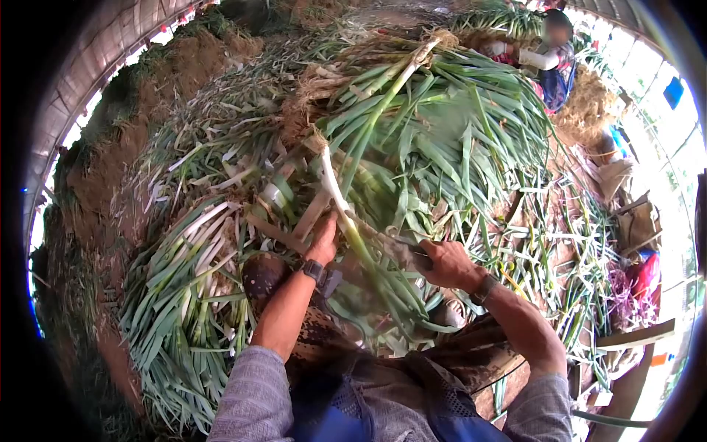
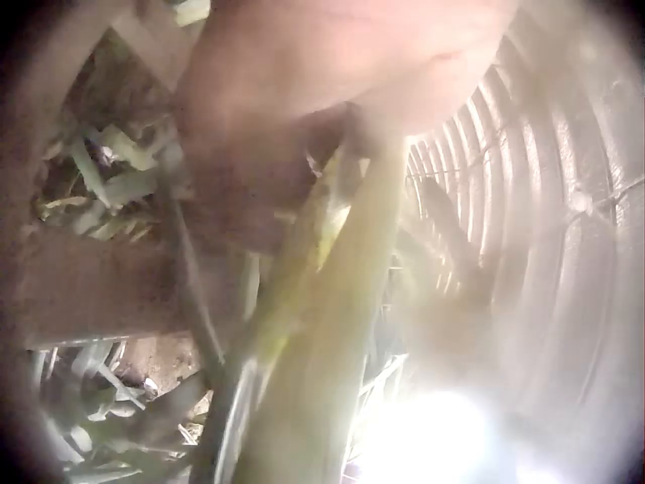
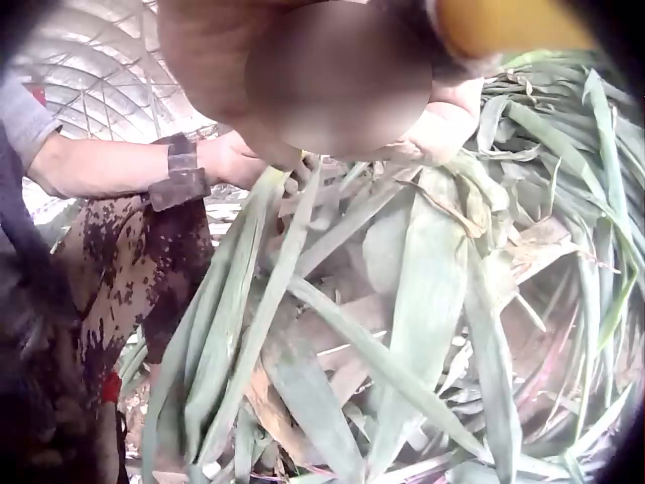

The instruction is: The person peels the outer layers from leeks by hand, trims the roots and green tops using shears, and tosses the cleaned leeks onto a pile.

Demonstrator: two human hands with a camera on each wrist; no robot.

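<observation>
A long leek (image 1: 346, 214), with a white shank and roots at its upper end, slants down in front of the person, its green leaves toward the lap. The left hand (image 1: 322, 239) grips it beside the shank; in the left wrist view its pale green stalk (image 2: 328, 333) runs down from under the fingers. In the right hand (image 1: 451, 264) is a knife (image 1: 401, 249), its dull blade pointing left across the leek in the head view. Green leaves (image 3: 237, 333) hang below the right hand in the right wrist view, where the hand hides the knife.
Behind the hands lies a big heap of leeks (image 1: 456, 132). Another bundle (image 1: 184, 295) lies at the left. Cut leaves (image 1: 567, 272) litter the ground on the right. A wooden piece (image 1: 313, 214) stands near the left hand. Another person (image 1: 556, 59) sits at the back right.
</observation>
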